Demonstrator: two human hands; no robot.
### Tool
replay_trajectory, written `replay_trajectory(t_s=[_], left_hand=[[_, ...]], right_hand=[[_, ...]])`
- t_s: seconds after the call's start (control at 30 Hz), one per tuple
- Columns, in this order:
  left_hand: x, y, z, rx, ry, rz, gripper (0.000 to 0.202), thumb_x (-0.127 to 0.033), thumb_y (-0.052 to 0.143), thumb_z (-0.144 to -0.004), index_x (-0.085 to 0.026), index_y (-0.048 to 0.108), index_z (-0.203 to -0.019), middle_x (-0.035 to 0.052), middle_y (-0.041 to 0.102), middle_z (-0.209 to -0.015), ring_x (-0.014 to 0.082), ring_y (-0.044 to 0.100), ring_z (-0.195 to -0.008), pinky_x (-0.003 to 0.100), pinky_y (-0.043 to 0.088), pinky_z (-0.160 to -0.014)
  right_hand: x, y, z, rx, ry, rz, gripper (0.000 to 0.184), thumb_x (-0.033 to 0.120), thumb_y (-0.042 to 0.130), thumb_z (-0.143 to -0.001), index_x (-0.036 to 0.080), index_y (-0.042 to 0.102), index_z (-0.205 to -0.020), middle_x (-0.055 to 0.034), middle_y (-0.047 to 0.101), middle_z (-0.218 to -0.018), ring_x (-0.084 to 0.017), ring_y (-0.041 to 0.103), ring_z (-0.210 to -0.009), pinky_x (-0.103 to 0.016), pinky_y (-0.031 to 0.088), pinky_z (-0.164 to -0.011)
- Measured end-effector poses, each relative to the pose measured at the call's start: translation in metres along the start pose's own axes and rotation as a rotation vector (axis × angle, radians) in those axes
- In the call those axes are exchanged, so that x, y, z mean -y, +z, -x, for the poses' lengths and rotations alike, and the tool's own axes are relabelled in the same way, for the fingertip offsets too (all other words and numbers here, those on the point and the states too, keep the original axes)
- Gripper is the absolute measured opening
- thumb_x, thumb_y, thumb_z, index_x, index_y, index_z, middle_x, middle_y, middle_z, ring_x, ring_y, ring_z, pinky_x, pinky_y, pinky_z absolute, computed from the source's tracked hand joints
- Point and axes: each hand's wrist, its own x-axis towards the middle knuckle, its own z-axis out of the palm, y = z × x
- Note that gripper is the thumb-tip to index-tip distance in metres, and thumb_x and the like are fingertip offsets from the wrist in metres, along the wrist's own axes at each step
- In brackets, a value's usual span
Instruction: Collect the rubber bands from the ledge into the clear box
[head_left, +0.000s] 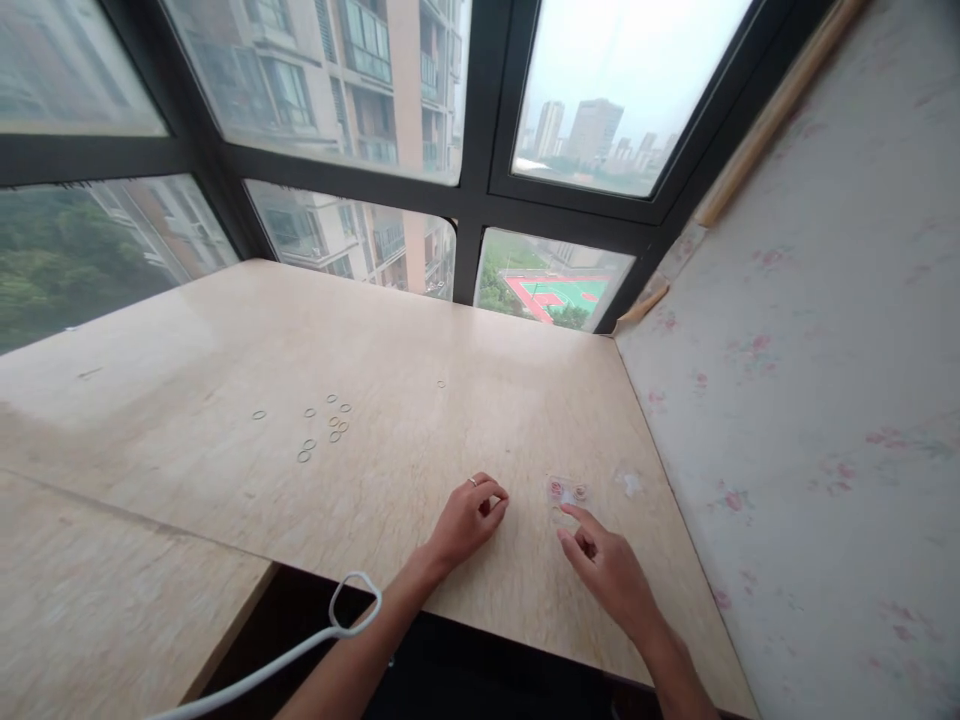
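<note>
My left hand (pixel 466 522) rests on the marble-look ledge with its fingers curled together and the thumb against them; whatever the pinch may hold is too small to make out. A ring sits on one of its fingers. To its right, my right hand (pixel 609 572) reaches over the near side of a small clear plastic case (pixel 568 490). Its index finger and thumb are apart, the fingertip at the case, and the other fingers curl under. Small reddish round items show in the case's far compartments. The near part is partly hidden by my fingers.
Several thin rings (pixel 334 422) lie scattered on the ledge (pixel 390 350) at left, and a single ring (pixel 441 384) lies farther back. A crumpled clear plastic piece (pixel 628 482) is near the flowered wall (pixel 810 400). A white looped cord or holder (pixel 356 630) crosses the front edge.
</note>
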Motion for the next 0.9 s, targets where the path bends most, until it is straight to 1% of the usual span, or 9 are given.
replay_trajectory(t_s=[0.07,0.13,0.33,0.4,0.53,0.63,0.73,0.83,0.9], left_hand=[[0.0,0.0,-0.001,-0.006,-0.014,0.015,0.01,-0.016,0.053,-0.081,-0.016,0.063,-0.082,0.0029,0.058,-0.086,0.0059,0.05,-0.057,0.02,0.04,-0.058],[0.0,0.0,-0.001,-0.008,-0.023,0.022,0.01,-0.016,0.053,-0.081,-0.016,0.063,-0.081,0.0029,0.058,-0.086,0.0063,0.051,-0.057,0.02,0.04,-0.058],[0.0,-0.001,-0.001,-0.009,-0.024,0.041,0.009,-0.015,0.053,-0.08,-0.016,0.062,-0.08,0.0023,0.058,-0.084,0.0067,0.051,-0.058,0.021,0.041,-0.059],[0.0,-0.002,-0.001,-0.003,-0.023,0.042,0.009,-0.015,0.053,-0.08,-0.016,0.062,-0.08,0.0022,0.058,-0.084,0.0068,0.051,-0.059,0.021,0.041,-0.059],[-0.002,-0.003,-0.002,0.005,-0.015,0.043,0.009,-0.015,0.052,-0.081,-0.016,0.062,-0.08,0.0022,0.058,-0.083,0.0071,0.051,-0.058,0.022,0.041,-0.059],[-0.003,-0.005,-0.003,0.007,-0.005,0.03,0.01,-0.016,0.052,-0.082,-0.016,0.062,-0.08,0.0024,0.058,-0.082,0.008,0.051,-0.059,0.022,0.042,-0.06],[-0.003,-0.005,-0.003,0.01,0.002,0.016,0.011,-0.018,0.051,-0.082,-0.016,0.062,-0.08,0.0024,0.058,-0.081,0.0082,0.052,-0.059,0.023,0.042,-0.061],[-0.002,-0.005,-0.003,0.015,-0.002,0.016,0.012,-0.019,0.051,-0.083,-0.016,0.062,-0.08,0.0023,0.058,-0.082,0.0079,0.052,-0.059,0.023,0.043,-0.061],[-0.001,-0.005,-0.003,0.019,-0.003,0.017,0.013,-0.02,0.05,-0.084,-0.016,0.062,-0.08,0.0025,0.059,-0.082,0.008,0.052,-0.059,0.022,0.043,-0.061]], right_hand=[[0.008,-0.004,-0.015,0.102,0.014,0.162,0.038,0.038,0.044,-0.086,0.018,0.061,-0.113,0.0019,0.055,-0.055,-0.014,0.052,-0.053,-0.024,0.032,-0.053],[0.014,-0.007,-0.026,0.179,0.033,0.265,0.031,0.033,0.045,-0.084,0.019,0.063,-0.105,0.0007,0.057,-0.056,-0.015,0.053,-0.054,-0.024,0.029,-0.053],[0.021,-0.012,-0.043,0.253,0.037,0.36,0.017,0.02,0.047,-0.079,0.019,0.063,-0.084,-0.0026,0.063,-0.07,-0.013,0.054,-0.06,-0.023,0.028,-0.057],[0.022,-0.013,-0.045,0.27,0.055,0.38,0.015,0.018,0.048,-0.078,0.018,0.062,-0.079,-0.0036,0.064,-0.073,-0.014,0.054,-0.063,-0.023,0.028,-0.058],[0.023,-0.014,-0.05,0.292,0.095,0.409,0.014,0.014,0.049,-0.075,0.018,0.062,-0.077,-0.0039,0.064,-0.075,-0.014,0.054,-0.067,-0.023,0.028,-0.057],[0.023,-0.014,-0.052,0.273,0.057,0.416,0.013,0.011,0.048,-0.072,0.017,0.058,-0.076,-0.003,0.063,-0.076,-0.014,0.053,-0.07,-0.023,0.028,-0.059],[0.021,-0.014,-0.053,0.236,0.016,0.39,0.012,0.009,0.047,-0.071,0.017,0.054,-0.076,-0.002,0.061,-0.076,-0.012,0.053,-0.069,-0.022,0.029,-0.06],[0.02,-0.017,-0.05,0.21,0.034,0.341,0.008,0.01,0.05,-0.072,0.017,0.053,-0.075,-0.0003,0.06,-0.071,-0.009,0.051,-0.061,-0.021,0.03,-0.057],[0.021,-0.02,-0.046,0.244,0.107,0.246,0.002,0.016,0.053,-0.075,0.017,0.052,-0.078,0.0016,0.057,-0.063,-0.007,0.047,-0.049,-0.02,0.03,-0.051]])
